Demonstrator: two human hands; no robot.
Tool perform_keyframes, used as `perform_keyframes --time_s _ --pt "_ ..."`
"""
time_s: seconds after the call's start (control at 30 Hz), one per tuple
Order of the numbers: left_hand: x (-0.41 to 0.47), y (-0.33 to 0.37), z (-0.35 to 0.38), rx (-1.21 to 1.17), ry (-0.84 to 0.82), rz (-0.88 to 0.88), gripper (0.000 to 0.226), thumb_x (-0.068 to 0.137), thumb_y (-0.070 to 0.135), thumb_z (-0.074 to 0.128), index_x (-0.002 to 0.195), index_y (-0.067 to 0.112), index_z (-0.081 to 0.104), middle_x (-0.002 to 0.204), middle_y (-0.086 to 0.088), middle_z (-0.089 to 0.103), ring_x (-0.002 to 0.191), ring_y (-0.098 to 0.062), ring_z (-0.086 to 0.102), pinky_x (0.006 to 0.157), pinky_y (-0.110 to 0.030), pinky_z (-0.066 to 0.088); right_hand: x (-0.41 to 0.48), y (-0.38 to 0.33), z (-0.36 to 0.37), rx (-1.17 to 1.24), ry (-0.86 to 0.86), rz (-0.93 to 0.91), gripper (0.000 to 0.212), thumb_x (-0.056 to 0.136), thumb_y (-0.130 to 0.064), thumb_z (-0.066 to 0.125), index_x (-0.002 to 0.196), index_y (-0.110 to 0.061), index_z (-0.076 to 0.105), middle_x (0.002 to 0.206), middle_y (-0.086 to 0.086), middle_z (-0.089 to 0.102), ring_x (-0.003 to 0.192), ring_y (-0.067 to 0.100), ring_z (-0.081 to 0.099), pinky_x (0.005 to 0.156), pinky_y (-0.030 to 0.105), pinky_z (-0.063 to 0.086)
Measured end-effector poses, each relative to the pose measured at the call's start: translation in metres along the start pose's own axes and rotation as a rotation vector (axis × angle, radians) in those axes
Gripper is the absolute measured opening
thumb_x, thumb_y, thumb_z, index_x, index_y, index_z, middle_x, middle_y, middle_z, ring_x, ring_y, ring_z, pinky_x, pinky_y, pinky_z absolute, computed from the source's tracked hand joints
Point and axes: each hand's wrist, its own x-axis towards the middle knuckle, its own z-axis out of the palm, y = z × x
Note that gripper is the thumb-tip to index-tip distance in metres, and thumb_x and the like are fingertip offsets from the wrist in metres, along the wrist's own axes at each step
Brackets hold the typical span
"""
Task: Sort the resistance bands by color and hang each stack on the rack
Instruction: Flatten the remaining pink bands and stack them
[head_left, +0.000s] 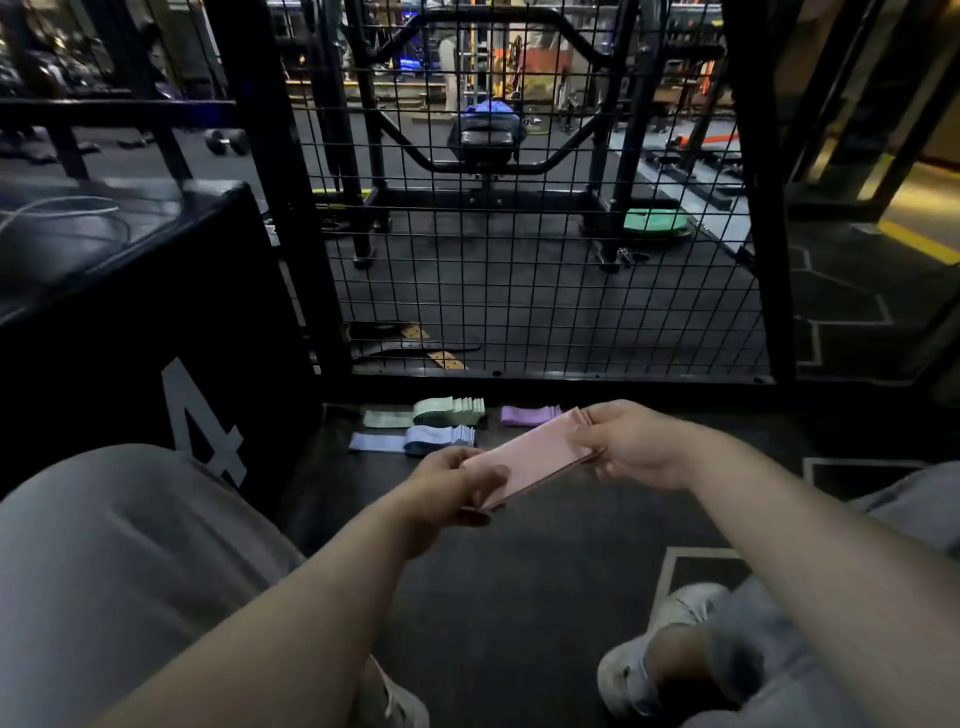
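Grey trouser legs fill the bottom corners, with a pale shoe planted on the dark floor; all of this sits on the near side of the wire mesh panel and well back from it

Two bare forearms reach towards that panel and meet at a stack of pink bands, held in the air short of the panel's foot. The left hand pinches the end of the stack that is farther from the panel, thumb flat on top and fingers curled beneath. The right hand grips the end nearer the panel, its fingers curled round the edge. The stack lies tilted, the end nearer the panel being the higher one

Three other groups lie on the floor along the foot of the panel. The green bands are just in front of its bottom rail, one lying flat and the rest bunched on edge. The blue bands are set out the same way, just beside the green ones and one row farther from the panel. The purple bands lie near the bottom rail too, towards the panel's right half, partly hidden behind the pink stack

A black box marked with a large 4 stands against the panel's left post. Beyond the panel are a padded bench, a green disc on the floor and a dumbbell
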Motion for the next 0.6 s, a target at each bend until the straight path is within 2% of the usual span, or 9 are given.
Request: perform_keyframes --time_s 0.07,0.13,0.2,0.3,0.4,0.47,0.53,0.6 --pt "0.013 -0.001 0.001 -0.098 0.042 -0.068 0.017 0.090 0.013 0.071 0.104 0.008 0.062 0.070 -0.006 0.063 0.067 -0.024 0.066 0.058 -0.029 0.053 0.018 0.009 -0.003 -0.021 0.041 0.114 0.015 0.100 -0.008 0.057 0.095 -0.003 0.070 0.087 0.015 0.070 0.066 0.024 0.063 0.059 0.035 0.042" --pt "0.032 -0.007 0.003 -0.146 0.101 -0.138 0.010 0.091 0.009 0.068 0.099 0.007 0.062 0.056 -0.002 0.054 0.061 -0.022 0.061 0.051 -0.025 0.047 0.041 0.021 -0.004 -0.061 0.068 0.229 0.015 0.097 -0.013 0.062 0.104 0.000 0.064 0.088 0.021 0.063 0.070 0.031 0.062 0.064 0.039 0.040" --pt "0.060 -0.016 0.005 -0.168 0.185 -0.204 0.020 0.089 0.008 0.073 0.103 -0.003 0.064 0.055 -0.005 0.059 0.057 -0.022 0.061 0.048 -0.025 0.046 0.071 0.039 -0.009 -0.094 0.086 0.328 0.028 0.095 -0.016 0.065 0.112 0.006 0.063 0.085 0.020 0.062 0.076 0.032 0.060 0.071 0.043 0.042" --pt "0.112 -0.033 0.005 -0.179 0.252 -0.342 0.024 0.084 0.006 0.078 0.101 -0.008 0.067 0.056 -0.006 0.061 0.048 -0.017 0.059 0.059 -0.031 0.055 0.115 0.066 -0.020 -0.134 0.112 0.415 0.028 0.097 -0.017 0.065 0.110 0.008 0.063 0.076 0.015 0.065 0.060 0.023 0.059 0.058 0.033 0.044" --pt "0.168 -0.050 0.007 -0.116 0.229 -0.454 0.018 0.084 0.008 0.076 0.097 -0.002 0.070 0.065 -0.008 0.062 0.049 -0.017 0.057 0.060 -0.028 0.051 0.159 0.094 -0.034 -0.126 0.139 0.491 0.020 0.098 -0.023 0.063 0.102 -0.003 0.061 0.076 0.009 0.066 0.052 0.014 0.064 0.047 0.022 0.043" --pt "0.208 -0.061 0.007 -0.061 0.223 -0.472 0.017 0.082 0.007 0.075 0.096 0.000 0.070 0.060 -0.007 0.061 0.051 -0.019 0.054 0.066 -0.030 0.048 0.190 0.111 -0.043 -0.088 0.152 0.515 0.018 0.097 -0.026 0.061 0.100 -0.008 0.060 0.081 0.008 0.065 0.063 0.015 0.067 0.049 0.020 0.042" --pt "0.250 -0.071 0.007 -0.039 0.234 -0.491 0.012 0.081 0.004 0.073 0.092 0.000 0.070 0.050 -0.004 0.056 0.040 -0.016 0.048 0.070 -0.033 0.047 0.224 0.128 -0.050 -0.050 0.189 0.510 0.017 0.097 -0.027 0.060 0.093 -0.010 0.059 0.082 0.008 0.061 0.073 0.019 0.064 0.050 0.021 0.039" --pt "0.291 -0.082 0.008 -0.027 0.257 -0.511 0.009 0.084 0.004 0.072 0.092 0.001 0.070 0.046 -0.002 0.053 0.033 -0.013 0.044 0.067 -0.031 0.048 0.258 0.145 -0.057 -0.035 0.221 0.515 0.018 0.098 -0.025 0.059 0.088 -0.010 0.060 0.077 0.006 0.059 0.069 0.017 0.060 0.047 0.020 0.036"
